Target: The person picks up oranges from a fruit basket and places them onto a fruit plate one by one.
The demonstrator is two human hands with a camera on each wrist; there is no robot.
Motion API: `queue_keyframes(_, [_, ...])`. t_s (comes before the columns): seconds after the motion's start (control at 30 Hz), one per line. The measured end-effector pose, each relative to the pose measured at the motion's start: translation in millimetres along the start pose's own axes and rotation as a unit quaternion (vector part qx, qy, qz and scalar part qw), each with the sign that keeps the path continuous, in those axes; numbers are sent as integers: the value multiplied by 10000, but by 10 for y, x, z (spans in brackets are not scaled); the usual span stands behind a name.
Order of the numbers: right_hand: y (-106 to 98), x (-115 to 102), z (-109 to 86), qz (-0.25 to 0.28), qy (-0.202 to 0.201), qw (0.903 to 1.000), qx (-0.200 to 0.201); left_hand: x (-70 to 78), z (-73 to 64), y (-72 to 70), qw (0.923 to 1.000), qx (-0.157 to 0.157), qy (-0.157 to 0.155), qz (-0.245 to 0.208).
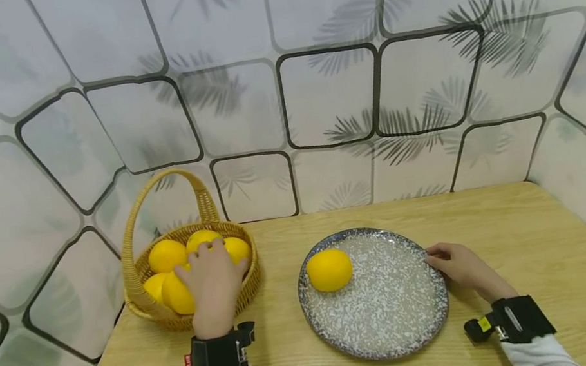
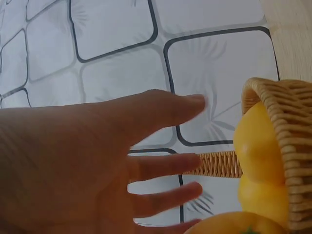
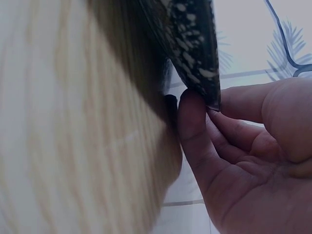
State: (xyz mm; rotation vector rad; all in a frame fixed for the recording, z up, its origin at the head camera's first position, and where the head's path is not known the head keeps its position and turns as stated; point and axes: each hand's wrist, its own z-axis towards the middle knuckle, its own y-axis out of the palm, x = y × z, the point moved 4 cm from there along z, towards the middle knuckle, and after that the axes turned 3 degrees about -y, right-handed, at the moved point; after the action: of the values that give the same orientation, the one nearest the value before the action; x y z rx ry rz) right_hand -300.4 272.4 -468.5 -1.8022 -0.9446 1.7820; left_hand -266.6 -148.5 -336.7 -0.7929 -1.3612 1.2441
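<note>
My left hand [image 1: 213, 283] is over the wicker basket [image 1: 205, 201], reaching in among several yellow fruits [image 1: 167, 255]. In the left wrist view, the fingers of the left hand [image 2: 102, 156] are spread and straight, with air between them and the fruits [image 2: 258, 141]; nothing is held. One yellow fruit [image 1: 330, 270] lies on the left part of a speckled grey plate [image 1: 386, 297] with a dark rim. On the plate's right side, my right hand [image 1: 463, 267] pinches the rim. Close up, thumb and finger of the right hand [image 3: 253, 161] are on either side of the plate's edge [image 3: 202, 63].
Everything stands on a light wooden table [image 1: 274, 245]. A patterned white curtain [image 1: 331, 98] encloses the back and sides. The basket's tall arched handle [image 1: 131, 228] rises to the left of the left hand. Black camera straps [image 1: 215, 361] are on both wrists.
</note>
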Motion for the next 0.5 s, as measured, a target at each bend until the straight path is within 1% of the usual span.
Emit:
queue_keyframes(0.17, [1,9,4,-26,-10,10000,35,-66,-47,-11,9993,-221,-272,151])
queue_keyframes(0.23, [3,11,4,-25,-26,10000,46,-96,-52,-10,9982,-341,-465,133])
queue_keyframes(0.33, [4,8,4,-30,-61,10000,49,-149,-50,-2,9957,-506,-776,-32])
queue_keyframes(0.4, [4,6,3,-31,-88,9999,57,-185,-53,3,9939,-544,-949,-171])
queue_keyframes(0.5, [4,0,2,-37,-102,9999,78,-225,-61,8,9927,-513,-1056,-288])
